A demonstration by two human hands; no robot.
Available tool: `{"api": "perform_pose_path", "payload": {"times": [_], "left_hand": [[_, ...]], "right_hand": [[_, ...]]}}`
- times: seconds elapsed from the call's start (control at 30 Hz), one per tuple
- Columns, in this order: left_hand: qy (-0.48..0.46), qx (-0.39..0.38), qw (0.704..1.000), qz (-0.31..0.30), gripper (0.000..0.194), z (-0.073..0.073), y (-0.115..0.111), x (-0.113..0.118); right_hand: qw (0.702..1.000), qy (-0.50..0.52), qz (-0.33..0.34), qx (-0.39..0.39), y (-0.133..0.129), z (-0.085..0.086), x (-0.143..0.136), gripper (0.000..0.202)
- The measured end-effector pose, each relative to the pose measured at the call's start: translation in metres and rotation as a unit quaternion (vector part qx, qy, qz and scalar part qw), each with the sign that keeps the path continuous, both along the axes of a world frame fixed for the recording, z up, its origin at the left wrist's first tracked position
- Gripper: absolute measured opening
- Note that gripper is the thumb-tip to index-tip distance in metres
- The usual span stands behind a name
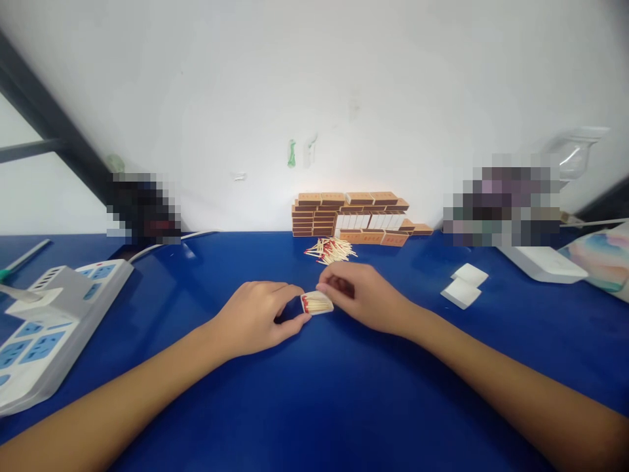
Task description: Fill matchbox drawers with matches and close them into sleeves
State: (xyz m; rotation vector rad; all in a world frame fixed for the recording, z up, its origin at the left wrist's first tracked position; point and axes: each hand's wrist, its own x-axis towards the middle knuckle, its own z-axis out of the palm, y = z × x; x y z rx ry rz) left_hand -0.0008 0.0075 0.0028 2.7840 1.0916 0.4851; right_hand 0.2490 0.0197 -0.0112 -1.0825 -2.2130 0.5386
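While the left hand (pixel 263 321) holds the small white matchbox tray (pixel 322 313) by its left end between thumb and forefinger, at the centre of the frame, the right hand (pixel 366 295) is at the tray's upper right corner, its fingers curled and drawn together; whether they pinch a match cannot be told. Red-tipped matches (pixel 317 303) lie side by side inside the tray, heads to the left, so its filling appears well advanced, though whether it is complete is unclear. Just above the hands, a loose pile of matches (pixel 337 249) remains unboxed. Behind it, at upper centre, stand stacked matchboxes (pixel 314 221), seemingly the finished portion. Right of centre, two white pieces (pixel 462 294), apparently trays, lie apart from the hands, seemingly unused.
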Motion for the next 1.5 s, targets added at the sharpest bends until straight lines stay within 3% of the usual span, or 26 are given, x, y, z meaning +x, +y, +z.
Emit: {"api": "perform_pose_path", "payload": {"times": [0.13,0.2,0.33,0.47,0.6,0.93,1.27,1.5], "left_hand": [[-0.001,-0.005,1.0,-0.002,0.029,0.0,0.0,0.0],[-0.002,-0.004,1.0,-0.006,0.03,-0.001,0.0,0.0],[-0.007,-0.003,1.0,-0.007,0.029,-0.003,-0.001,0.0],[-0.01,-0.005,1.0,-0.004,0.028,-0.002,-0.001,0.0],[-0.009,-0.004,1.0,-0.002,0.028,-0.002,-0.001,0.0],[-0.006,-0.006,1.0,-0.007,0.03,-0.001,-0.002,0.0],[-0.019,0.004,1.0,-0.006,0.027,-0.003,0.001,-0.002],[-0.022,0.004,1.0,0.017,0.03,-0.005,0.002,-0.002]], "right_hand": [[0.988,0.025,-0.133,0.074,0.024,-0.001,0.023,0.015],[0.981,0.004,-0.166,0.1,0.035,-0.002,0.036,0.013],[0.98,-0.02,-0.175,0.093,0.043,-0.004,0.039,0.017],[0.98,-0.064,-0.178,0.063,0.042,-0.004,0.018,0.027],[0.972,-0.124,-0.197,0.027,0.043,-0.002,0.004,0.025],[0.973,-0.164,-0.156,-0.041,0.03,0.013,0.02,0.027],[0.972,-0.183,-0.148,-0.01,0.027,0.012,0.037,0.019],[0.988,-0.139,-0.062,-0.032,0.008,0.022,0.025,0.025]]}}
